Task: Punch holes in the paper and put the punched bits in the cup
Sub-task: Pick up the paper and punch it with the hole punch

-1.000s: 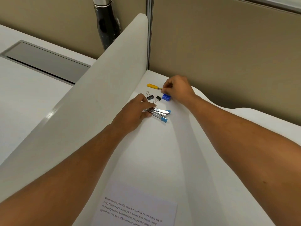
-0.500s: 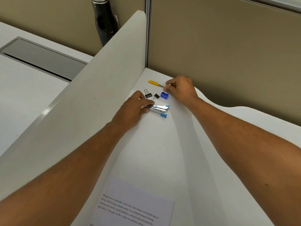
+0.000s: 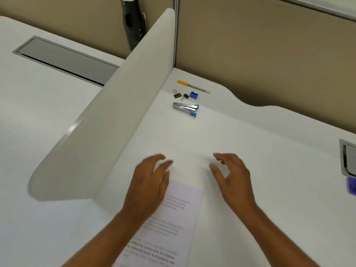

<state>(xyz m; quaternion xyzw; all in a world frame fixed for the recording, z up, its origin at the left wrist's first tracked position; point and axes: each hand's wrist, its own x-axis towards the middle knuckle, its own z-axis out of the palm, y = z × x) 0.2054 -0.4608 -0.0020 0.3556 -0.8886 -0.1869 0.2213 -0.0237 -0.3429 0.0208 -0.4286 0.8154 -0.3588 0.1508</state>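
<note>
A printed sheet of paper [image 3: 173,224] lies flat on the white desk near me. My left hand [image 3: 148,185] hovers over its upper left corner, fingers apart and empty. My right hand [image 3: 233,178] is just right of the sheet, fingers spread, holding nothing. Far back near the corner lies a metal punch with blue tips [image 3: 185,108], well beyond both hands. No cup is in view.
Behind the punch sit two black binder clips [image 3: 180,95], a blue sharpener [image 3: 194,95] and a yellow-handled tool [image 3: 192,86]. A white divider panel [image 3: 115,112] runs along the left. A metal cable hatch [image 3: 347,160] and a blue object [image 3: 351,186] are at the right edge.
Both hands have let go of the items at the back corner and drawn back toward me, over the near end of the desk. The view has tilted down, showing more of the paper.
</note>
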